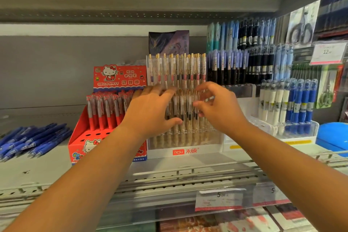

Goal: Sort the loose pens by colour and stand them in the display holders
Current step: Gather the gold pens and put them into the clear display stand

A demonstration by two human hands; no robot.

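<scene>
On a grey shop shelf point(37, 171), a tiered display holder point(207, 149) stands packed with clear pens point(180, 69). The left hand point(150, 113) lies spread-fingered against them, and the right hand point(218, 107) curls at their tops — whether it pinches one cannot be told. Loose blue pens point(32, 141) lie far left.

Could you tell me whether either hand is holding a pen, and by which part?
It cannot be told: left hand and right hand touch the clear pens mid-barrel, blurred.
</scene>
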